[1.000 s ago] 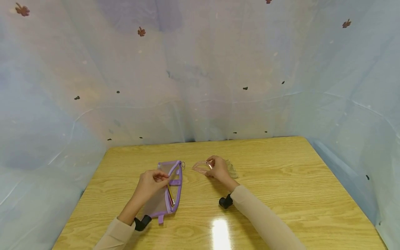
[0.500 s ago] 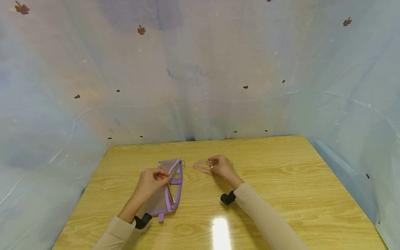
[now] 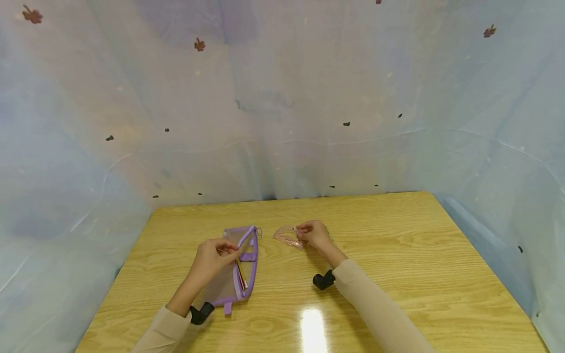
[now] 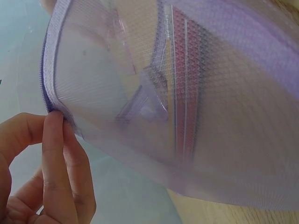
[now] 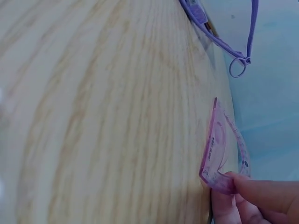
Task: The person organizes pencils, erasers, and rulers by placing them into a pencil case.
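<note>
My left hand (image 3: 211, 259) pinches the zippered edge of a purple mesh pencil case (image 3: 220, 287) on the table. In the left wrist view the fingertips (image 4: 53, 135) press the zip edge together. The case gapes along its zip, and a yellow pencil (image 3: 241, 273) shows inside; a red-and-white striped item (image 4: 184, 88) appears through the mesh. Between thumb and fingers, my right hand (image 3: 317, 236) pinches one corner of a clear pink protractor (image 5: 215, 149), tilted up at the table surface. Its printed scale faces the case.
A metal ring (image 5: 237, 68) hangs from the near end of the case's zip, left of the protractor. The wooden table (image 3: 397, 245) reaches back to a pale patterned curtain (image 3: 282, 98). Black wrist mounts (image 3: 323, 279) sit below each hand.
My right hand has shifted slightly right with the protractor, and the greenish clear piece beyond it is now almost wholly hidden behind the hand. The left hand and pencil case stay put.
</note>
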Demonstrator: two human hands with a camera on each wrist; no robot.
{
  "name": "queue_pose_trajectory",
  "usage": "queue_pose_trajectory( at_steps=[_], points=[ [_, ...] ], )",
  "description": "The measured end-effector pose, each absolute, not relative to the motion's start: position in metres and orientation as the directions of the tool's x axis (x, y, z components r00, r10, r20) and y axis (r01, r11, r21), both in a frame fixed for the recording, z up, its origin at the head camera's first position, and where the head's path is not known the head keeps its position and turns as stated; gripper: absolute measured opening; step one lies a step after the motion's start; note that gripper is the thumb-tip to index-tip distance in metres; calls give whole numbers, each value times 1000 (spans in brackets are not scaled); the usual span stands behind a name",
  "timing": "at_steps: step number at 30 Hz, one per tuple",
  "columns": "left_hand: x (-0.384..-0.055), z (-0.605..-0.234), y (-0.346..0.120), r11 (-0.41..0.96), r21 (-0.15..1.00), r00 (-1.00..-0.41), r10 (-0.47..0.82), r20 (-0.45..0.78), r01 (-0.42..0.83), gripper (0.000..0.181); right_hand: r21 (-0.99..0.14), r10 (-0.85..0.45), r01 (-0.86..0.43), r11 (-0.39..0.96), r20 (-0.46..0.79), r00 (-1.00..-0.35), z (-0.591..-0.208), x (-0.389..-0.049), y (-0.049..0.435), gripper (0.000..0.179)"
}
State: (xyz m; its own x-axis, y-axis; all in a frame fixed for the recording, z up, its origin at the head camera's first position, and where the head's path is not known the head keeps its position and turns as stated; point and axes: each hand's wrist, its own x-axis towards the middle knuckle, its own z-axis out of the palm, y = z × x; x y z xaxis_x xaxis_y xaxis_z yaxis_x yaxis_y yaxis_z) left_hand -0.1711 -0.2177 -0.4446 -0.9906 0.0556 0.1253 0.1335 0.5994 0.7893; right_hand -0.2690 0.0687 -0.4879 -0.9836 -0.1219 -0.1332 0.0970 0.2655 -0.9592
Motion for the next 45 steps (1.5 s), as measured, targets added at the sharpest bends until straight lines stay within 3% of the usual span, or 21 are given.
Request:
queue_pose_trajectory(
  at_steps=[14, 24, 45],
  points=[
    [-169, -443, -219, 600, 789, -991, 50, 124, 129, 11, -986, -146, 123, 116, -140, -979, -490, -267, 77, 17],
    [-169, -444, -220, 607, 784, -990, 48, 133, 134, 13, -979, -131, 179, 99, -191, -973, -489, -266, 74, 22],
    [-173, -445, -218, 594, 792, -990, 58, 130, 139, 12, -978, -181, 177, 108, -194, -964, -479, -260, 71, 26]
  ],
)
